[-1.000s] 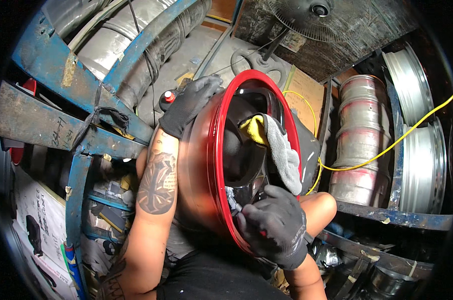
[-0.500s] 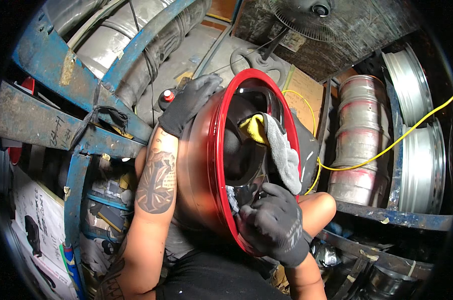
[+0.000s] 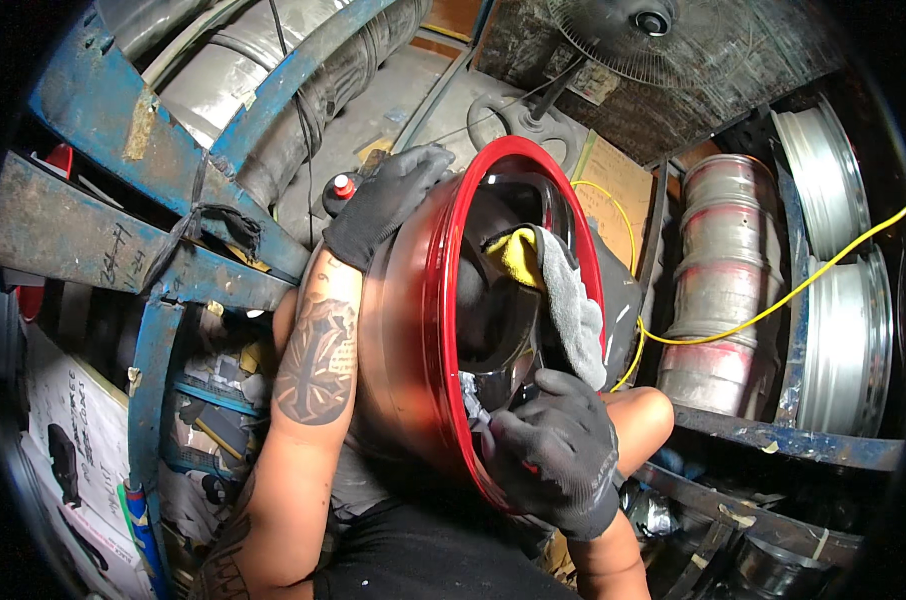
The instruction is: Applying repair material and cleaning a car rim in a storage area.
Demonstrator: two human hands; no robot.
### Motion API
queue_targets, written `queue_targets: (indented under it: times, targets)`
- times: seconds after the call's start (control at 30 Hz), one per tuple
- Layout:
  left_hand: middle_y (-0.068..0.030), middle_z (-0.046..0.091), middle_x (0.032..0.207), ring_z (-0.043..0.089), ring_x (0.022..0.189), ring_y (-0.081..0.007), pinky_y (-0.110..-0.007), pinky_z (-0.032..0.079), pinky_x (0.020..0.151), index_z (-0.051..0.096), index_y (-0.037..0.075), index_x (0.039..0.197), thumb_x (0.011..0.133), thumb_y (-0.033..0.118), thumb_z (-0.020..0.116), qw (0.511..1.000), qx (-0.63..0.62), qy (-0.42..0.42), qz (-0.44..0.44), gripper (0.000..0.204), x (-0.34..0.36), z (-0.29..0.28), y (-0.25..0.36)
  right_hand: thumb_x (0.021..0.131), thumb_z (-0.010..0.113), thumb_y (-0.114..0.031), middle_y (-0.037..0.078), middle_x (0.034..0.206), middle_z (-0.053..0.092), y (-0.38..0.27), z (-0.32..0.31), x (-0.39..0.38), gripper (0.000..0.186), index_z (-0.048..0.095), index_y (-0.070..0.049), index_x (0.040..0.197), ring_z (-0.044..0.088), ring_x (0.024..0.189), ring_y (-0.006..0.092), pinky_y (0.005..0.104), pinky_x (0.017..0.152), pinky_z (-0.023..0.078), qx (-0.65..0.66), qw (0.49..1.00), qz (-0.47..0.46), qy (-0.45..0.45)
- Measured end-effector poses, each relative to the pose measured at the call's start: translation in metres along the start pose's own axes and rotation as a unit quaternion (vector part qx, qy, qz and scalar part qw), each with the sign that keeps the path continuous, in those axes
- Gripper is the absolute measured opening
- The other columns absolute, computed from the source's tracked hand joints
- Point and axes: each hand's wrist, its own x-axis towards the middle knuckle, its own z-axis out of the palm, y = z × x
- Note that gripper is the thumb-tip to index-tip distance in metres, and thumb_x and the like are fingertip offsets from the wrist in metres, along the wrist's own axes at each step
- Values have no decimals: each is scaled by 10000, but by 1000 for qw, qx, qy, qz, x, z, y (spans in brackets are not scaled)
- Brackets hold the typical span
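Note:
A car wheel rim (image 3: 439, 330) with a glossy red lip and black inner face is tilted up on my lap. My left hand (image 3: 393, 195), in a dark grey glove, lies on the far side of its barrel with the fingers stretched out. My right hand (image 3: 558, 450), gloved too, is closed at the near inner edge of the lip. A pale bluish-white bit (image 3: 470, 392) shows past its fingers against the black face; what it belongs to is hidden. A grey and yellow microfibre cloth (image 3: 571, 305) hangs over the right part of the lip, touched by neither hand.
Blue metal rack beams (image 3: 113, 225) stand at the left. Beyond my left hand is a bottle with a red and white cap (image 3: 344, 187). A fan (image 3: 653, 25) stands at the back. Stacked silver rims (image 3: 725, 285) and a yellow cord (image 3: 763, 322) are at the right.
My right hand has turned slightly and shifted a little at the inner lip. The left hand stays on the barrel, and the cloth hangs as before. The whole view has shifted slightly.

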Motion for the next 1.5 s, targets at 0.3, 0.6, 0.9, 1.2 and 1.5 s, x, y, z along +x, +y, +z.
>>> queue_targets:
  times: [0.3,0.6,0.9,1.2,1.5]
  targets:
    - [-110,666,1017,611,998,-149,-285,483,904,623,-33,1125,1014,216,518,998,11,-35,-42,292,0,-5,7,645,801,-42,38,736,589,4,-2,2,278,646,-101,869,608,697,247,458,872,524,7,998,-2,-55]
    - [-170,661,1163,625,1122,-254,-327,478,971,621,-46,1155,978,170,540,999,44,-21,-23,291,1,-4,1,676,814,-22,38,758,620,-9,-12,-1,300,658,-114,914,619,710,240,442,855,520,6,1000,6,17]
    - [-143,649,1194,613,1139,-278,-326,472,995,594,-45,1193,967,162,542,977,188,-74,75,311,0,-17,20,685,827,-64,36,708,555,-2,1,4,333,677,-103,978,597,699,262,401,701,499,-30,999,4,-12]
    - [-165,633,1219,604,1160,-243,-323,469,1005,576,-59,1217,1015,155,488,994,99,-55,10,307,-3,-12,14,715,728,-141,39,681,510,-3,1,7,358,682,-93,1067,583,722,250,409,745,518,-69,997,7,-39]
    - [-123,618,1205,600,1149,-266,-321,473,1015,601,-22,1167,958,103,509,993,102,-62,0,260,-1,-10,21,707,734,-142,37,683,508,3,5,12,356,685,-81,1054,583,724,247,388,690,503,-79,996,-16,-25]
